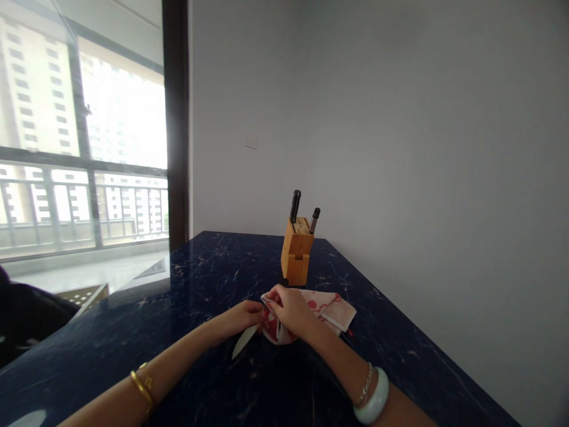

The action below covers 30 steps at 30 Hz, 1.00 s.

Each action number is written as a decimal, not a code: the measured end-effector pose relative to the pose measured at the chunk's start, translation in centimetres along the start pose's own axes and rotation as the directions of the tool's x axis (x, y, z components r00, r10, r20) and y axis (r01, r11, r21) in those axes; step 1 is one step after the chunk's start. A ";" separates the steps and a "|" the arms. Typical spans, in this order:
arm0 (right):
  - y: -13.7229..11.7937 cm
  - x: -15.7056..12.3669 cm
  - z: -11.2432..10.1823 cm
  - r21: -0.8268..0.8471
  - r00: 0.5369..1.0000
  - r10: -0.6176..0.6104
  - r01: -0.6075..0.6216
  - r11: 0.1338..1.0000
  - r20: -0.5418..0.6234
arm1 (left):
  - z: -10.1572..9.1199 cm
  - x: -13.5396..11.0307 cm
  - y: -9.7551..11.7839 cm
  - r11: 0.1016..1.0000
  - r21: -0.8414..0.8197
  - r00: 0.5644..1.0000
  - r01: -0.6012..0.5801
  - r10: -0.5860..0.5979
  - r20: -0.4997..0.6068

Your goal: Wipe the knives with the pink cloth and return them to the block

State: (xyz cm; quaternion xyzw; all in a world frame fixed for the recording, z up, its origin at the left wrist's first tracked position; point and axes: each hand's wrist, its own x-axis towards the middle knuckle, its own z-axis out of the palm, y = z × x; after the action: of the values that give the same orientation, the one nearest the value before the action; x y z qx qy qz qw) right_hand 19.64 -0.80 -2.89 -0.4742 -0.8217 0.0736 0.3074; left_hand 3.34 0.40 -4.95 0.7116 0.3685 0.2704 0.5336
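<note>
A kitchen knife lies slantwise, its pale blade [244,342] pointing toward me at the lower left. The dark end of its handle [284,283] peeks out beyond my right hand [291,308]. A pink and white towel [326,305] with red patterns is bunched around the middle of the knife. My right hand pinches the towel's folded edge over the knife. Closed at the towel's left edge, right by the blade, is my left hand [246,314]; its fingertips are partly hidden. Where the fingers meet the cloth, the knife's middle is covered.
Behind the towel a wooden knife block [295,261] stands upright with several black-handled tools in its slots. Everything rests on a dark blue marbled table [213,273]. A grey wall [444,178] borders its right side. Dark fabric [31,314] and a perforated chair [84,295] are at left.
</note>
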 end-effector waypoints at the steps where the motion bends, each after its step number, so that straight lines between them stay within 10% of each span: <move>1: 0.1 0.1 -0.1 -0.014 1.000 0.017 -0.018 1.000 -0.016 | 0.0 0.0 0.0 1.000 -0.026 1.000 0.013 -0.013 0.005; 30: 0.0 0.1 -0.2 -0.004 0.986 -0.008 0.007 1.000 -0.164 | -0.1 -0.2 0.2 0.976 -0.213 0.998 0.038 -0.024 0.066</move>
State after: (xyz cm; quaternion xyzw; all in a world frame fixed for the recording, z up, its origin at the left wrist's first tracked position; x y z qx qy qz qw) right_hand 19.73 -0.74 -2.75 -0.4760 -0.7956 0.0316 0.3733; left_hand 3.15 0.24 -4.68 0.6525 0.3314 0.2774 0.6225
